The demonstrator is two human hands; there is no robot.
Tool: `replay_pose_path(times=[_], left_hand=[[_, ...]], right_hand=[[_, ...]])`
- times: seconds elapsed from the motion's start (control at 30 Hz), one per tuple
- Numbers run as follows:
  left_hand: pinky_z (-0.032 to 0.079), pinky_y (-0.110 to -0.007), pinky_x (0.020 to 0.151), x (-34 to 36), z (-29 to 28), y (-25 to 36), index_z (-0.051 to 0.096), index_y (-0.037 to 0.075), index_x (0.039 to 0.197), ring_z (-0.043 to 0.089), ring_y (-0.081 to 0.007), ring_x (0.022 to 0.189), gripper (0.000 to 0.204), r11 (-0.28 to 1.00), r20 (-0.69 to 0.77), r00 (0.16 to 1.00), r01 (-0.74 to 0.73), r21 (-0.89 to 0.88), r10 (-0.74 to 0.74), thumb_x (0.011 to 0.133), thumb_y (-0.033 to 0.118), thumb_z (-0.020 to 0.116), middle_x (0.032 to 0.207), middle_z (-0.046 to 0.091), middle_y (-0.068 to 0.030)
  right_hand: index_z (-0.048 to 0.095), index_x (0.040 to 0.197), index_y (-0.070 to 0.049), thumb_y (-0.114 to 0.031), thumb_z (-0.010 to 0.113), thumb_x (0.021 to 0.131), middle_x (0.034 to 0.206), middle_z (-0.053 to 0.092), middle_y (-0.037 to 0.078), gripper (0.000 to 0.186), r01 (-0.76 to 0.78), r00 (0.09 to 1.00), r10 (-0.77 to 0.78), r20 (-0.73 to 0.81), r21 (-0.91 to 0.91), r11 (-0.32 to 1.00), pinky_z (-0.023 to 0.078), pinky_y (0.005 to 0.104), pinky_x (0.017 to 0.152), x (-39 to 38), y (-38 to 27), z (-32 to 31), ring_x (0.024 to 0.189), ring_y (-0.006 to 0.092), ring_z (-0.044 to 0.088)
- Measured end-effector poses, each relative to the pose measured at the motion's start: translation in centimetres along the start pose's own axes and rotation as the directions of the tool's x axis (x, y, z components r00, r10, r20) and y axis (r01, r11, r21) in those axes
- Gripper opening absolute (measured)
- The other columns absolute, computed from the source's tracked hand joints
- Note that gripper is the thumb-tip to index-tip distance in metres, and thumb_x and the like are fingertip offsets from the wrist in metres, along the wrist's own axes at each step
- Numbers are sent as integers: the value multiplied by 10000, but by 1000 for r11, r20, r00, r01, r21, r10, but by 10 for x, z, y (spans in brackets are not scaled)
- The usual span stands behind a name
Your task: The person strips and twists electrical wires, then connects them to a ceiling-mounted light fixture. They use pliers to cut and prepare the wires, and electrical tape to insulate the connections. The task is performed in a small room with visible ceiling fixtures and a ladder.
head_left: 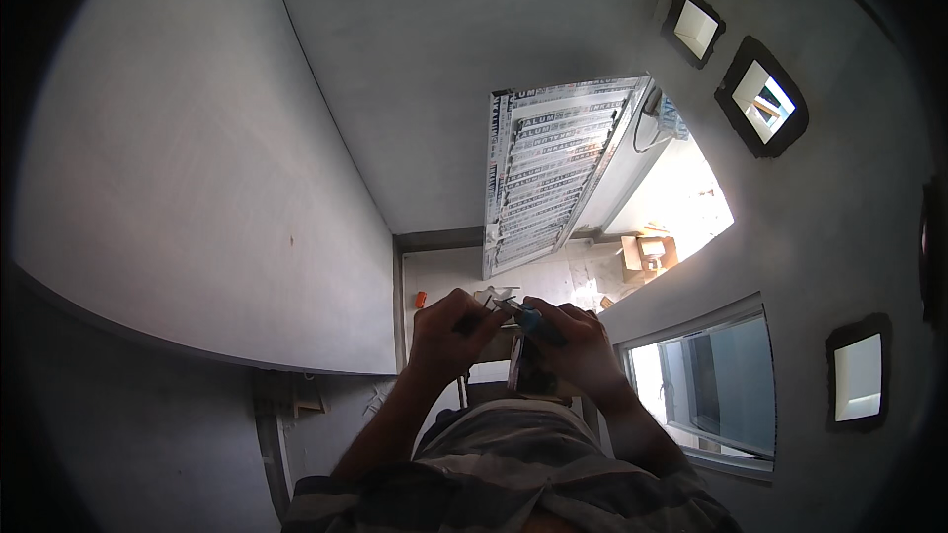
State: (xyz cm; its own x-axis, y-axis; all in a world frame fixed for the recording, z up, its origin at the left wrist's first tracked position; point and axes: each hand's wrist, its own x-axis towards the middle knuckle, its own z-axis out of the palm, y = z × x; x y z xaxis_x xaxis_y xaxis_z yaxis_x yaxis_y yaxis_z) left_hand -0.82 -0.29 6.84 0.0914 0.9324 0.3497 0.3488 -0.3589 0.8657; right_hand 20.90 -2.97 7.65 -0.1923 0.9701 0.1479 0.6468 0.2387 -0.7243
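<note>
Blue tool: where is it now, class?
In the head view, just below and right of centre, the blue tool is in the right hand, close to the left hand.

blue-handled tool (534,321): 1 | lit dark-edged wall openings (760,104): 3 | door (555,173): 1 | window (726,385): 1 | cardboard box (631,255): 1

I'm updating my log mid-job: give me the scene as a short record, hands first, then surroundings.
Left hand: close to the tool's metal end; what it holds, if anything, is unclear
Right hand: closed around a blue-handled tool, apparently pliers
Door ahead: film-wrapped panel, standing open
Floor: cardboard box near the doorway; small orange object beyond the left hand
Right wall: pale-framed window; three small openings with dark borders
</note>
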Motion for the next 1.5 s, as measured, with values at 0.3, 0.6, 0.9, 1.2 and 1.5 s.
replay_pose_path(times=[0.3,0.6,0.9,1.2,1.5], left_hand=[[494,-250,511,0,1,1,562,58,744,609,-60,549,415,995,-70,997,36,95,-29,796,244,929,602,644,-41],[524,-253,597,1,-7,2,617,28,857,639,-69,655,359,986,22,991,136,-98,-134,826,251,896,716,677,-43],[568,-272,685,1,-7,-5,670,-31,1082,684,-120,741,117,832,153,956,294,-471,-251,1012,56,635,884,742,-110],[561,-267,668,4,-8,8,701,-24,1039,688,-110,726,109,835,234,922,381,-398,-309,980,68,697,870,750,-89],[552,-272,724,7,-14,14,735,-23,994,692,-103,781,148,908,236,910,384,-169,-341,948,117,749,844,747,-76]], right_hand=[[682,1306,-128,-135,800,838,1022,734,136,482,97,990,-104,-95,-71,993,567,427,843,3,0,3,939,325,731],[627,1324,-46,-137,661,995,1133,750,155,344,-160,965,246,-90,540,826,568,391,886,2,5,15,992,252,743],[615,1338,-23,-130,628,1020,1147,753,141,336,-391,906,395,151,657,645,574,330,866,8,9,-8,999,175,730],[592,1425,-152,-153,689,946,1212,717,186,488,-298,944,237,229,284,911,545,425,951,10,-14,-10,1157,319,699],[650,1375,-142,-178,770,895,1171,732,168,496,32,999,-33,12,28,999,567,420,932,8,-2,0,1085,326,721]])
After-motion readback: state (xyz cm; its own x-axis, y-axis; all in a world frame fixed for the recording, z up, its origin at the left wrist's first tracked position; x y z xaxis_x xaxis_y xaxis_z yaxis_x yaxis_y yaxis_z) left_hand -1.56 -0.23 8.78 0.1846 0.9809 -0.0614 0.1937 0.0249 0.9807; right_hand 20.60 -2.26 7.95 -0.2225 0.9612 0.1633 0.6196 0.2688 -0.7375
